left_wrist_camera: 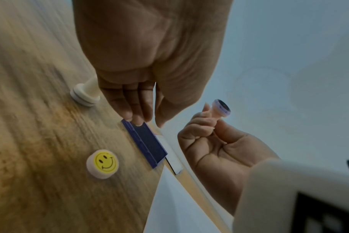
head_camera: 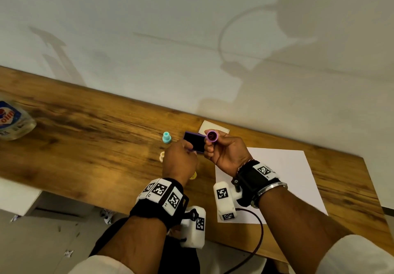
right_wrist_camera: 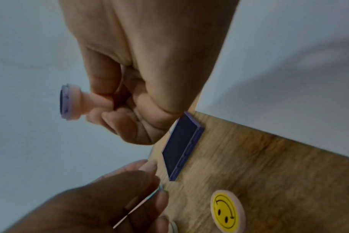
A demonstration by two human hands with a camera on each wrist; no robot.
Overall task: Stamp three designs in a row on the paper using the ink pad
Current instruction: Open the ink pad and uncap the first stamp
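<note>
The purple ink pad [head_camera: 195, 143] [left_wrist_camera: 149, 145] [right_wrist_camera: 179, 149] lies open on the wooden table [head_camera: 85, 135], left of the blank white paper [head_camera: 281, 177]. My left hand [head_camera: 191, 149] [left_wrist_camera: 147, 123] pinches the pad's near end between fingertips and thumb. My right hand [head_camera: 210, 143] [right_wrist_camera: 110, 107] grips a purple stamp [head_camera: 211, 136] [left_wrist_camera: 221, 108] [right_wrist_camera: 68, 102] by its handle. The stamp is held in the air just right of the pad, not touching it. Its dark face is tilted up and away from the table.
A teal stamp [head_camera: 166, 137] and a cream stamp [head_camera: 162, 156] [left_wrist_camera: 84, 96] stand left of the pad. A yellow smiley cap [left_wrist_camera: 103, 163] [right_wrist_camera: 227, 209] lies near my left wrist. A white lid [head_camera: 213, 126] sits behind the pad, a plastic bottle [head_camera: 12, 122] far left.
</note>
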